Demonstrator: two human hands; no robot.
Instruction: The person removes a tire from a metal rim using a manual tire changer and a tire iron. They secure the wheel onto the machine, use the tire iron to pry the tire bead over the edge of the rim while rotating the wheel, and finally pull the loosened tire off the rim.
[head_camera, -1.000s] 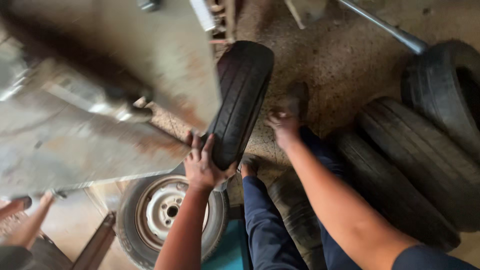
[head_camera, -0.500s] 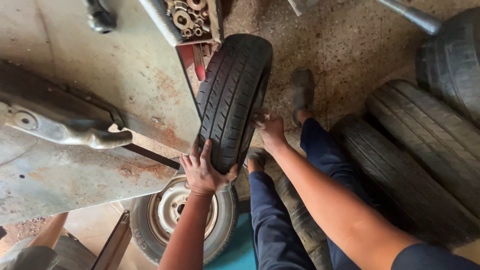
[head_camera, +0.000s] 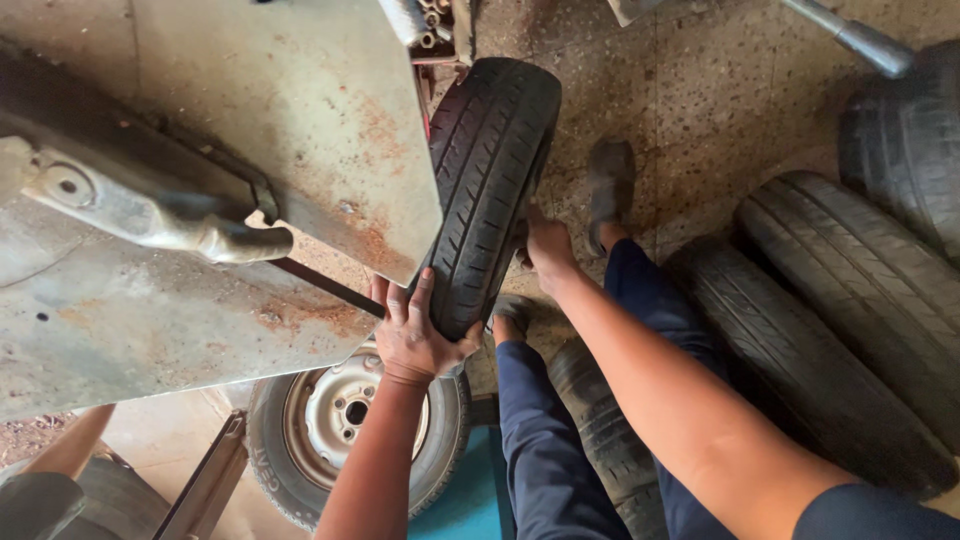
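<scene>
A black tyre (head_camera: 490, 180) stands upright on its tread beside a rusty grey metal machine body (head_camera: 200, 200). My left hand (head_camera: 418, 335) grips the tyre's near lower edge, fingers spread over the tread. My right hand (head_camera: 545, 245) holds the tyre's right sidewall, partly tucked behind it. My legs in dark blue trousers (head_camera: 560, 440) and a dark shoe (head_camera: 610, 185) are just to the right of the tyre.
A wheel with a pale steel rim (head_camera: 345, 415) lies flat below the machine. Several worn tyres (head_camera: 850, 320) lean at the right. A metal bar (head_camera: 855, 35) lies at top right. Another person's arm (head_camera: 70, 450) shows at bottom left. The floor is speckled concrete.
The view has shifted slightly. The tyre stays upright in both hands, with my right hand now lower on its sidewall and my left hand still on the near edge.
</scene>
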